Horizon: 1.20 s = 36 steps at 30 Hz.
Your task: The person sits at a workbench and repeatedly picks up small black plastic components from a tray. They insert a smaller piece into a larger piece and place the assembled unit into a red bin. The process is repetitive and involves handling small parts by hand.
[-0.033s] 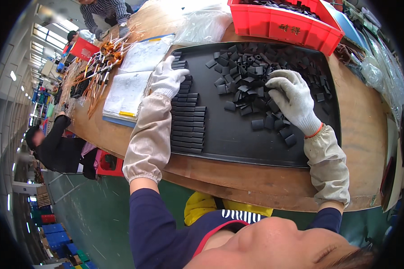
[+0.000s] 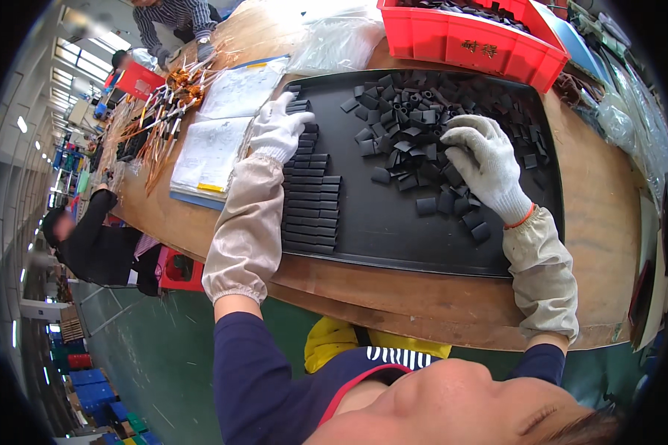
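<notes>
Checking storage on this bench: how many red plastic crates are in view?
2: one red plastic crate behind the black tray, a smaller red crate far left up the bench. Others may be hidden.

A: Flat black rectangular tray point(image 2: 393, 245) sits on the brown wooden table point(image 2: 594, 222); stacked rows of black rectangular pieces point(image 2: 310, 200) along its left side; loose heap of small black pieces point(image 2: 412, 122) toward its back.

B: Red plastic crate point(image 2: 471, 41) behind tray; white paper sheets point(image 2: 215, 137) left of it; copper-tipped wire bundles point(image 2: 163, 111) further left.
</notes>
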### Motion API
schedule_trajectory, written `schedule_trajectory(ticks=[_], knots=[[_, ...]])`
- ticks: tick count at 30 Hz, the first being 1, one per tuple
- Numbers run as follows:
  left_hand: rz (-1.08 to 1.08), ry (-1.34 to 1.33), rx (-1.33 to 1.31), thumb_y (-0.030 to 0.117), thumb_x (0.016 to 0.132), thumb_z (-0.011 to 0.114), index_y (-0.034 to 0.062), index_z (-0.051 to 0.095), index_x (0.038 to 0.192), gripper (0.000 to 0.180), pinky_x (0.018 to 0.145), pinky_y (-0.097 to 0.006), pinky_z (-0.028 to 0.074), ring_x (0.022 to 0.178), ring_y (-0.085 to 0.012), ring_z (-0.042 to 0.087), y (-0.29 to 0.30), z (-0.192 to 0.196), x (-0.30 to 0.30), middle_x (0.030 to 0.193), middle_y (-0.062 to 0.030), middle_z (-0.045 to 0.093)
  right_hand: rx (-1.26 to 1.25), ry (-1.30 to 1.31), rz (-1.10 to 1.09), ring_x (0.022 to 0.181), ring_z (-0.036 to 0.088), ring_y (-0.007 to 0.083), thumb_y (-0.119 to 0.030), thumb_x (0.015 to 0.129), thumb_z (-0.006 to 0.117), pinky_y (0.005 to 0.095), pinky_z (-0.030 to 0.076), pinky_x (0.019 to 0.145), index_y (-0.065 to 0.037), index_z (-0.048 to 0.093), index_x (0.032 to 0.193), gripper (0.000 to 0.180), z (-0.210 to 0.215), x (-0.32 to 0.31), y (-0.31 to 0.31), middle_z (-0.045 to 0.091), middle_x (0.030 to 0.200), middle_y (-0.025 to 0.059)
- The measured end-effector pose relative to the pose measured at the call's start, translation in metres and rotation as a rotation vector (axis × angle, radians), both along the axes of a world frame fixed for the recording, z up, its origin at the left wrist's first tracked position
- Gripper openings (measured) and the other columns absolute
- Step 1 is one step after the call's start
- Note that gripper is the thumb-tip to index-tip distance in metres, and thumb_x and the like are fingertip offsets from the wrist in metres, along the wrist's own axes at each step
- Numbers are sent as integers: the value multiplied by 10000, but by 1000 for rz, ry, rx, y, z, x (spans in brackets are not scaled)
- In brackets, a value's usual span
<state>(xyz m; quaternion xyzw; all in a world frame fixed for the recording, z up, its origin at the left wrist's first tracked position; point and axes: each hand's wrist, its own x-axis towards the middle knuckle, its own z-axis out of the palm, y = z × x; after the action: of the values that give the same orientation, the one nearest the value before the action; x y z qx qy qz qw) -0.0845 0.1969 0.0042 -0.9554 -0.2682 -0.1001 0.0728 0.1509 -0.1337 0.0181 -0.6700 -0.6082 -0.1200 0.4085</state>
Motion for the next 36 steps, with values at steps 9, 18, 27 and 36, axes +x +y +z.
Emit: schedule_trajectory(ticks=[9, 18, 27, 36], knots=[[-327, -21, -21, -23, 842, 558, 246, 704, 1172, 450, 1017, -383, 487, 1184, -269, 598, 5, -6, -4, 1204, -24, 672, 24, 49, -4, 1064, 647, 312, -58, 803, 744, 413, 516, 934, -80, 716, 967, 168, -3, 5, 1, 696, 1085, 79], [-188, 54, 2, 7, 883, 530, 219, 681, 1236, 438, 1042, -422, 472, 1231, -323, 572, 10, -12, 10, 1258, -91, 645, -12, 45, 12, 1094, 640, 309, -26, 800, 730, 402, 502, 944, -67, 715, 979, 185, -8, 7, 2, 687, 1114, 104], [-139, 223, -2, 48, 903, 545, 241, 678, 1234, 406, 1034, -415, 475, 1215, -318, 579, 3, -4, 19, 1247, -99, 650, -39, 53, -3, 1082, 630, 299, -90, 827, 740, 402, 511, 938, -96, 709, 974, 150, -11, 8, 2, 689, 1096, 65], [-183, 95, -107, 233, 967, 562, 238, 668, 1255, 307, 986, -435, 488, 1143, -321, 610, -3, -4, 8, 1151, -109, 681, -59, 53, 0, 1083, 628, 306, -100, 828, 737, 402, 513, 932, -92, 708, 982, 157, -13, 8, 2, 685, 1095, 69]])
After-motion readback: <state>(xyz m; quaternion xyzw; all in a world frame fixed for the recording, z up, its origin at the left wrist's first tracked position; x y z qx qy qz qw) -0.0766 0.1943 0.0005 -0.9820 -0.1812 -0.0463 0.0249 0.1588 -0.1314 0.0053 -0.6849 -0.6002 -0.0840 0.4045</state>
